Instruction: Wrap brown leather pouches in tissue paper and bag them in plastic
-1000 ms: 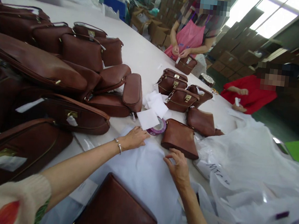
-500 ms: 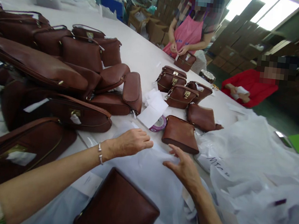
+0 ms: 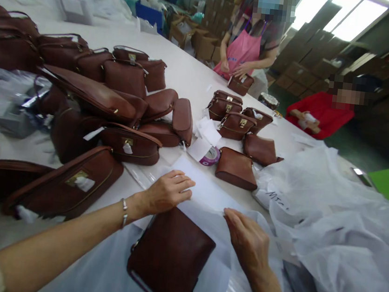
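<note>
A dark brown leather bag [image 3: 167, 260] lies flat on a white wrapping sheet [image 3: 206, 194] right in front of me. My left hand [image 3: 168, 192], with a bracelet at the wrist, rests palm down on the sheet's edge just above the bag's top left corner. Fingers together, my right hand [image 3: 248, 241] presses on the sheet to the right of the bag. A smaller brown bag [image 3: 236, 168] sits farther back on the table, beside a purple tape roll [image 3: 211, 155].
Many brown handbags [image 3: 115, 104] are piled on the white table [image 3: 185, 72] at left. Crumpled clear plastic bags [image 3: 330, 213] fill the right. Several small bags [image 3: 236, 118] and paper squares [image 3: 207, 135] lie mid-table. One person in a pink apron [image 3: 242, 50] stands opposite; another in red [image 3: 319, 115] sits.
Both my hands have drawn back toward me across the white sheet, from near the tape roll and small bag to the dark bag in front of me. The view has shifted left.
</note>
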Demonstrator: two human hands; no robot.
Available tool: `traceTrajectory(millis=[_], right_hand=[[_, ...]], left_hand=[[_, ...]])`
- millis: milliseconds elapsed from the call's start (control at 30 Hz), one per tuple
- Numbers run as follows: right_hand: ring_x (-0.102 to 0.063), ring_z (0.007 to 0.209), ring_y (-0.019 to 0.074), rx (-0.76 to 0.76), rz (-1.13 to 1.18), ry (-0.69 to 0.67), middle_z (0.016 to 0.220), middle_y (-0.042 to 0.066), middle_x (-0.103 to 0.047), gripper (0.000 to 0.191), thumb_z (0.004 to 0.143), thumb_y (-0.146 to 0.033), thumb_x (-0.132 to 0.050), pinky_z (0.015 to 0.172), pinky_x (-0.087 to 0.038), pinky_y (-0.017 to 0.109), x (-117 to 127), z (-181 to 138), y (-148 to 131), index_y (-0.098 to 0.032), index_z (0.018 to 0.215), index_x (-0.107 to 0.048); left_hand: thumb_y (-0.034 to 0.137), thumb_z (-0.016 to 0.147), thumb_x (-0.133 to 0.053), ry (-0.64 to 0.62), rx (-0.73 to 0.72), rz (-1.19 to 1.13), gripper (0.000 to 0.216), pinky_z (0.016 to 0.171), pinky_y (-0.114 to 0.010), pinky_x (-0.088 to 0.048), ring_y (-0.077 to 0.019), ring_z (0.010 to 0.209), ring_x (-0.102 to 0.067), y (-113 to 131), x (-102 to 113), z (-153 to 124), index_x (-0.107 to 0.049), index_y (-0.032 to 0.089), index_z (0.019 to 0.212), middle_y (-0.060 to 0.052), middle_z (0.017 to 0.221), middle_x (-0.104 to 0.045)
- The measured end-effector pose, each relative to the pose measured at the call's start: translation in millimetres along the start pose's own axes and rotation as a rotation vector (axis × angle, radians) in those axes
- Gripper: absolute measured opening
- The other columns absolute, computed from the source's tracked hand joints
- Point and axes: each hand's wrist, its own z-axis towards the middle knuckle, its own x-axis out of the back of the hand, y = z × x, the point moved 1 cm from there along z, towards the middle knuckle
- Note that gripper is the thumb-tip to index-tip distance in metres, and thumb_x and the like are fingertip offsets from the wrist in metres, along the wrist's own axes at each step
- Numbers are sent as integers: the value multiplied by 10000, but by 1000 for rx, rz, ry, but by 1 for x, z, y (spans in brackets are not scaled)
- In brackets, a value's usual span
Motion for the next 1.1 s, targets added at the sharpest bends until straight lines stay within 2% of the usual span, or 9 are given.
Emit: traceTrajectory(millis=[133,233,333,467,633,733,800,933,1100], right_hand=[[-658,911,198,13,-142,-16,1087,50,-743,168,969,-188,-534,873,-434,338,-10,15,12,-216,1036,-685],[-624,1015,231,5,-130,-7,1167,55,-717,160,949,-167,-560,954,-400,400,-6,13,10,-230,1019,-689],[-597,949,225,-49,-74,30,1046,47,-724,113,934,-176,-591,903,-385,403,1,4,0,-241,963,-679],[-546,821,195,-108,-26,32,821,27,-662,117,932,-195,-598,824,-359,374,7,-3,-10,-221,819,-614],[-498,766,193,-82,-64,-25,759,13,-604,190,944,-200,-564,781,-337,371,9,-3,-15,-228,758,-544],[-500,775,199,-80,-68,-67,768,23,-587,188,947,-194,-553,783,-350,372,13,-6,-19,-224,764,-522],[-509,777,199,-64,-23,-119,767,24,-578,193,944,-165,-542,777,-362,363,17,-10,-23,-223,764,-508],[-542,744,167,-61,150,-172,791,18,-598,184,957,-117,-483,734,-383,314,24,-24,-30,-222,807,-499],[-551,700,150,-24,239,-260,770,4,-605,190,967,-116,-462,698,-376,295,38,-39,-47,-222,812,-496]], left_hand=[[199,898,-671,-54,-7,104,150,969,-448,-502,-242,1026,-657,-17,-21,23,-655,163,753,-90,1174,-706],[169,935,-609,27,-34,99,103,1055,-450,-459,-228,1139,-615,-13,-16,22,-677,161,859,-75,1293,-657],[162,960,-571,110,-37,65,101,1111,-448,-404,-209,1219,-560,-1,-2,8,-670,179,949,-50,1308,-645],[124,950,-562,143,-22,47,118,1085,-424,-392,-190,1113,-586,9,8,-6,-624,181,868,-29,1097,-696],[170,956,-550,48,8,121,178,863,-365,-438,-173,778,-560,9,6,-5,-536,188,780,-1,767,-607],[193,962,-541,-8,-8,94,202,760,-345,-439,-170,699,-524,13,7,-8,-516,193,761,7,701,-552],[152,958,-533,-30,-18,45,193,819,-346,-456,-167,756,-556,19,11,-14,-525,189,769,0,737,-576],[119,957,-521,-50,-36,-65,203,1086,-415,-390,-159,839,-590,30,29,-25,-541,183,766,1,746,-599],[112,954,-514,-112,-72,-128,224,1060,-385,-424,-132,629,-490,40,51,-41,-538,195,747,32,654,-531]])
